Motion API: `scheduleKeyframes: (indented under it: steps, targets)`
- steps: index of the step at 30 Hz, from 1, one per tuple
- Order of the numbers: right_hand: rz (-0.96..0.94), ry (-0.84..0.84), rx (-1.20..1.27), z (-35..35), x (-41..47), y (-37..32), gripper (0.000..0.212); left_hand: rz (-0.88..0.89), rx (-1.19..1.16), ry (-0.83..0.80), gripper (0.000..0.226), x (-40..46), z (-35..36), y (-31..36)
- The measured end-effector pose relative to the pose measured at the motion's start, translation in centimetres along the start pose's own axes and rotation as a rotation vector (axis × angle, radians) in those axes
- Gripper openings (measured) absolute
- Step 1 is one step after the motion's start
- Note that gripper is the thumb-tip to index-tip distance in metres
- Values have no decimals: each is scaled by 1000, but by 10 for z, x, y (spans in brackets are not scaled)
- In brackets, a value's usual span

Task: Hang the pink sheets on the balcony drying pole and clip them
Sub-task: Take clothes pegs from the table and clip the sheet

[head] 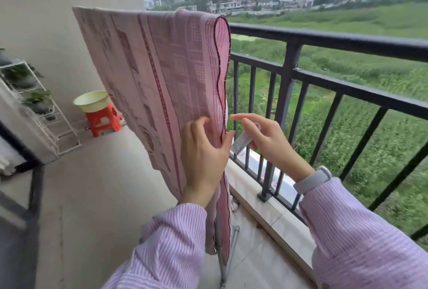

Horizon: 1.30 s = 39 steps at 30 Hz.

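Observation:
A pink patterned sheet (162, 75) hangs folded over a drying pole that the cloth hides; its dark scalloped edge faces me. My left hand (203, 149) pinches the near edge of the sheet between thumb and fingers. Just right of it, my right hand (266, 140) holds a white plastic clothes clip (243, 143), its ribbed end pointing at the sheet's edge. A grey metal stand leg (223, 263) of the drying rack shows below the sheet.
A black balcony railing (324, 40) runs along the right, above a tiled ledge (266, 205). At the far left stand a white plant rack (34, 103), and a pale basin (91, 101) on an orange stool (104, 121). Concrete floor (104, 184) lies between.

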State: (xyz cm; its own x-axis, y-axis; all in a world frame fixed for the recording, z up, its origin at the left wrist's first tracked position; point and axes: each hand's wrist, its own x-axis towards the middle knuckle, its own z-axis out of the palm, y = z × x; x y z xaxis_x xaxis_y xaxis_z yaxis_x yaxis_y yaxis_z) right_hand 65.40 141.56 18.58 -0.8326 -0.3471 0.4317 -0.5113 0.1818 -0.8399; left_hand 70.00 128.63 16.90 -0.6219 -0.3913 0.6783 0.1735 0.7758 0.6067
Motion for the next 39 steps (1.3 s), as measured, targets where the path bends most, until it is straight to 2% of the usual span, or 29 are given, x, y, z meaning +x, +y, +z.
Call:
scheduleKeyframes:
  steps: [3, 5, 7, 9, 15, 19, 27, 31, 34, 37, 39]
  targets:
    - [38, 57, 64, -6, 1, 0, 25, -24, 16, 7, 52, 8, 6, 7]
    - [118, 111, 213, -12, -4, 3, 28, -22, 49, 63, 37, 11, 11, 7]
    - [206, 151, 375, -17, -9, 6, 41, -26, 41, 97, 18, 9, 14, 6]
    - [245, 181, 417, -20, -12, 7, 47, -41, -23, 106, 6, 2, 16, 5]
    - [181, 212, 433, -20, -17, -7, 12, -61, -158, 103, 9, -11, 16, 8]
    - [104, 195, 424, -9, -12, -27, 20, -61, -209, 79, 9, -13, 16, 6]
    - [208, 276, 633, 8, 8, -29, 17, 233, -80, 85, 19, -16, 10, -14]
    - [233, 294, 704, 11, 10, -30, 11, 191, -89, 95, 19, -17, 8, -15]
    - [252, 303, 628, 12, 8, -27, 15, 148, -136, 117, 18, -19, 7, -14]
    - [226, 300, 528, 12, 3, -26, 25, 18, -222, 118, 16, -19, 5, -12]
    - [200, 261, 483, 12, 0, -27, 24, -53, -267, 134, 15, -18, 3, -8]
